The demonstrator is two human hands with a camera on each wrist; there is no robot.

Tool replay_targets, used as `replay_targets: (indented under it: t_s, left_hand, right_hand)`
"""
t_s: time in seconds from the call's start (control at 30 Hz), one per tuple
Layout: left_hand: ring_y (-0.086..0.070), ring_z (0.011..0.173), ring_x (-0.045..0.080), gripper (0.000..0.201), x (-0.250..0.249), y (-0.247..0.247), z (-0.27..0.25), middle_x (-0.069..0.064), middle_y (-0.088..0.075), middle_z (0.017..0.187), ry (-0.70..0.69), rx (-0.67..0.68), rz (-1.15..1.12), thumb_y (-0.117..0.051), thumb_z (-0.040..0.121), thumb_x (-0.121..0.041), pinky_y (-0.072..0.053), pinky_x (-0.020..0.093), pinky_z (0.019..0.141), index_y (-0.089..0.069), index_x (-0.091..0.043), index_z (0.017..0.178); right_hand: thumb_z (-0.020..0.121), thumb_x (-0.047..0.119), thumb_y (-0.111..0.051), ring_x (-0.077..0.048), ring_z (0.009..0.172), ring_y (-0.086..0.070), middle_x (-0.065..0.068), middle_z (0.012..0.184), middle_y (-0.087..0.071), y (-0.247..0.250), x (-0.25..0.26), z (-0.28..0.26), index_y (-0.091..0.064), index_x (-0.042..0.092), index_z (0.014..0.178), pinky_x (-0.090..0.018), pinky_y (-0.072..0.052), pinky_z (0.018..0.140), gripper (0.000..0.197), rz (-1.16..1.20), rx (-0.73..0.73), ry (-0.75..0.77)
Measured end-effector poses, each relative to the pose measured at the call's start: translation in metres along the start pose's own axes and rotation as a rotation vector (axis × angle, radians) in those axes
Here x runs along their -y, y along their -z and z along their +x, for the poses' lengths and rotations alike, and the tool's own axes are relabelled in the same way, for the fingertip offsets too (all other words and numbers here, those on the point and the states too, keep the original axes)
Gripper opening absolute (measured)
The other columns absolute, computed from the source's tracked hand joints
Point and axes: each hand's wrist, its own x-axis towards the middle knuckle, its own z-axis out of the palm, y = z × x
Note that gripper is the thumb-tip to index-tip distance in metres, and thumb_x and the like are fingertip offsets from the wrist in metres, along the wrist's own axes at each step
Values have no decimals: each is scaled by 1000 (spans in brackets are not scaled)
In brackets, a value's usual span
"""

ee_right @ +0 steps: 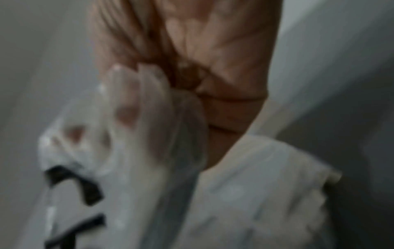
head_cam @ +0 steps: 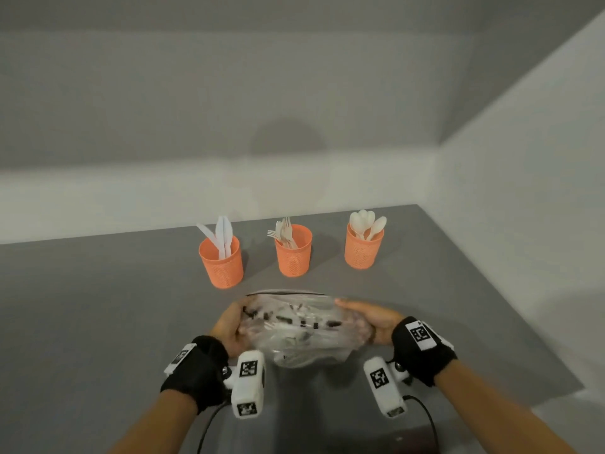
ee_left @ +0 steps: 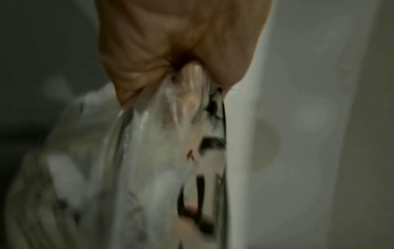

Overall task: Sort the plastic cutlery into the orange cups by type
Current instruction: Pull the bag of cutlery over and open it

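Three orange cups stand in a row on the grey table. The left cup (head_cam: 222, 263) holds white knives, the middle cup (head_cam: 293, 253) holds forks, the right cup (head_cam: 363, 245) holds spoons. In front of them both hands hold a clear plastic bag (head_cam: 301, 326) with black print. My left hand (head_cam: 229, 326) grips its left end, my right hand (head_cam: 370, 317) grips its right end. In the wrist views the bag (ee_left: 149, 151) (ee_right: 149, 168) bunches inside curled fingers; both pictures are blurred. What the bag contains cannot be made out.
The grey table (head_cam: 98, 306) meets a white wall at the back and on the right. Its near right edge (head_cam: 540, 355) runs diagonally. Black cables trail from the wrist cameras below my arms.
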Motion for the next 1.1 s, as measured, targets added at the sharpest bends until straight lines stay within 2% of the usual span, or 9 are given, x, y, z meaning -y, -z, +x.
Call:
replay_targets:
  t_s: [0.1, 0.2, 0.27, 0.33, 0.53, 0.6, 0.7, 0.93, 1.1]
  left_hand:
    - [-42, 33, 3, 41, 4, 13, 2, -4, -54, 49, -20, 50, 454, -78, 59, -36, -33, 12, 33, -65, -9, 86]
    - [-62, 82, 8, 69, 7, 17, 3, -3, -64, 94, -205, 85, 874, -82, 40, -45, -49, 16, 68, -54, -20, 98]
    - [-62, 87, 13, 51, 13, 21, 11, 0, -65, 94, -377, 24, 992, -83, 55, -37, -51, 23, 78, -53, -21, 94]
    - [-56, 68, 10, 14, 15, 17, 11, -3, -60, 75, -501, -90, 1079, -69, 82, -22, -46, 17, 66, -56, -21, 77]
    - [-40, 56, 12, 41, 10, 26, 27, 3, -54, 74, -175, -179, 674, -40, 97, -41, -35, 21, 45, -61, -6, 99]
    - [-44, 54, 11, 36, 9, 27, 34, 1, -58, 69, -96, -158, 410, -41, 96, -41, -38, 20, 40, -62, -11, 98]
    - [-57, 44, 11, 34, 5, 25, 36, 0, -65, 56, -10, -132, 240, -42, 97, -36, -47, 20, 40, -63, -10, 91]
    - [-68, 51, 20, 34, 3, 25, 39, 8, -71, 61, 3, -195, 367, -47, 95, -38, -56, 32, 59, -64, -8, 89]
    - [-65, 62, 25, 35, 1, 19, 43, 9, -70, 61, -54, -252, 294, -50, 93, -38, -54, 34, 63, -63, -6, 95]
  right_hand:
    - [67, 17, -78, -18, 46, -63, -8, 62, -69, 6, 7, 0, -67, 5, 90, -28, -55, 47, 28, 425, 72, 87]
    - [45, 15, -87, -26, 55, -66, -16, 68, -68, 6, 11, 6, -63, 0, 80, -36, -58, 52, 45, 676, 124, 192]
    - [57, 23, -82, -22, 52, -64, -13, 65, -65, 3, 12, 9, -59, 3, 82, -32, -57, 51, 40, 687, 115, 238]
    - [56, 22, -87, -13, 45, -57, -4, 61, -62, -1, 12, 8, -59, 10, 81, -23, -52, 47, 39, 528, 122, 261]
    - [78, 5, -72, -17, 104, -51, 2, 110, -50, -4, -16, 14, -48, 17, 109, -20, -48, 81, 41, -282, -227, 450]
    - [81, 8, -69, -17, 84, -54, -1, 89, -55, -6, -22, 15, -55, 17, 85, -14, -46, 64, 17, -381, -228, 495]
    - [86, 23, -65, -7, 53, -50, 6, 58, -53, -4, -24, 11, -53, 17, 61, -13, -41, 53, 28, -505, -136, 388]
    - [99, 34, -36, -18, 84, -69, -8, 91, -73, 15, -24, 25, -59, -1, 117, -29, -55, 79, 46, 190, -89, 175]
    - [86, 40, -58, -21, 88, -63, -9, 89, -71, 2, -13, 31, -59, 1, 112, -29, -47, 87, 47, 467, -36, 185]
